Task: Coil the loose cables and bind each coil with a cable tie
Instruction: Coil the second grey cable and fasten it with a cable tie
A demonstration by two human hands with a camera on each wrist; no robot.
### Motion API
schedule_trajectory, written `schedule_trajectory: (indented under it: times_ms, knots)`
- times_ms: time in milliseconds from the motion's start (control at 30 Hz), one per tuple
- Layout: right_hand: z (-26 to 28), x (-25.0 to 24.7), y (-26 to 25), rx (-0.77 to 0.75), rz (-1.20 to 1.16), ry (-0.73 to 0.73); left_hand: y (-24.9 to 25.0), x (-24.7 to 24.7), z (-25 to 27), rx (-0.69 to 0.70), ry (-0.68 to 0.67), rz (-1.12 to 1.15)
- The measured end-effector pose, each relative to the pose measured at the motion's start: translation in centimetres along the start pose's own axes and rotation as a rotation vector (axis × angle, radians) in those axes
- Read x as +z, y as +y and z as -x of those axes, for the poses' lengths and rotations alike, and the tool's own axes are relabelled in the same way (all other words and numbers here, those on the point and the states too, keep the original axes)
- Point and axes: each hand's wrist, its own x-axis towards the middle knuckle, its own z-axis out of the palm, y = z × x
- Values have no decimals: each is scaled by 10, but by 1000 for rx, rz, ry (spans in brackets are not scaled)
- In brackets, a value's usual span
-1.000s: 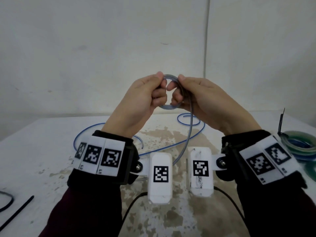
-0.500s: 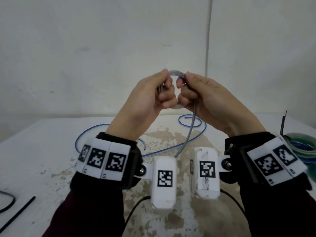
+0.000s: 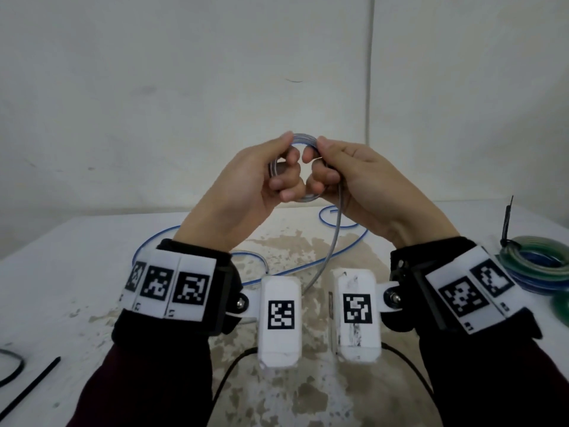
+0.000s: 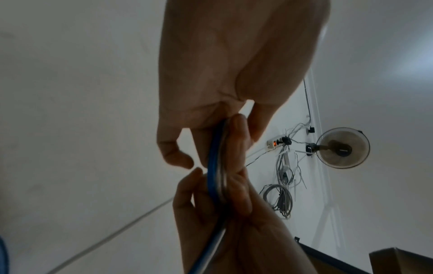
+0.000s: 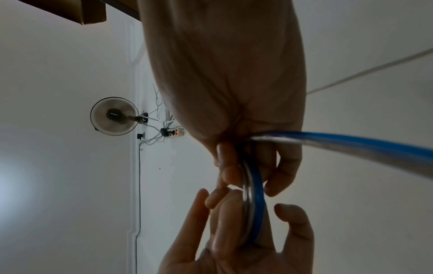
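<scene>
Far left near edge of the white tabletop (image 3: 77, 248): a loose black cable tie (image 3: 29, 386) lies flat, a black cord (image 3: 12, 369) curling just beside it. Left hand (image 3: 246, 186) is raised above the tabletop, fingers curled, thumb on top, pinching the left side of a small coil (image 3: 303, 138) of clear-blue cable. Right hand (image 3: 357, 183) mirrors it, fingers curled round the coil's right side, thumb tip pressed on top. Fingertips of both hands nearly touch inside the loop. The cable tail (image 3: 331, 248) drops from the right hand down to the tabletop, and the rest sprawls in loose blue loops (image 3: 160, 241) behind both wrists. Far right: a stack of finished coils (image 3: 535, 260), green and blue, with a black tie (image 3: 508, 223) sticking upright from it.
</scene>
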Motion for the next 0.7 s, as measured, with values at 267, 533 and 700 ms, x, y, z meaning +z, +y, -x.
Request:
schedule_trajectory:
  times_ms: [267, 533, 700]
  knots:
    - [1, 4, -2, 42, -89, -35, -3, -3, -1, 156, 107, -7]
    - [2, -3, -3, 79, 27, -47, -2, -4, 1, 54, 35, -142]
    - [2, -2, -3, 84, -10, -20, -3, 1, -2, 75, 85, -68]
